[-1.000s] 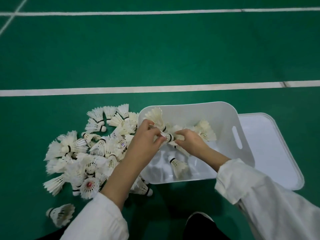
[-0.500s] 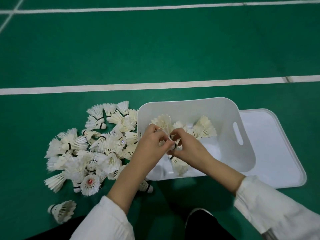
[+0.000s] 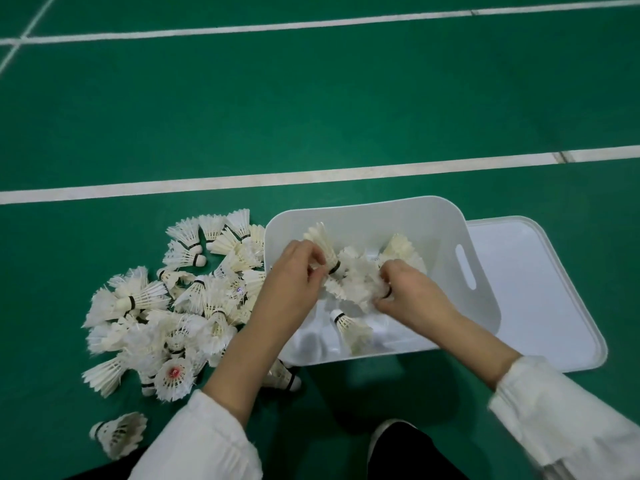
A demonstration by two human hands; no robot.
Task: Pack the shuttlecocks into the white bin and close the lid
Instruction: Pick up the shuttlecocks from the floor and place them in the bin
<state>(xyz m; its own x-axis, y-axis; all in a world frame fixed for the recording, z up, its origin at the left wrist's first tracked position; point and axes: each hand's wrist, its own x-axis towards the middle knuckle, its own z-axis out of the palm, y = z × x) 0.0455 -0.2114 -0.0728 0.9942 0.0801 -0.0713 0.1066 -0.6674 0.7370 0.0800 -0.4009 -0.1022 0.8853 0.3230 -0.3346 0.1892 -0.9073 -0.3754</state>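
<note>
Both hands over bin, pinching shuttlecocks
Left hand pinches one shuttlecock near its cork; right hand pinches a clump, both above the bin. Few lie inside. Early, I judge: most sit in the pile on the floor at its left; lid off, flat at its right. Red mark on one cork, unreadable

Nothing legible; one shuttlecock carries a blurred red mark, perhaps a label.
</note>
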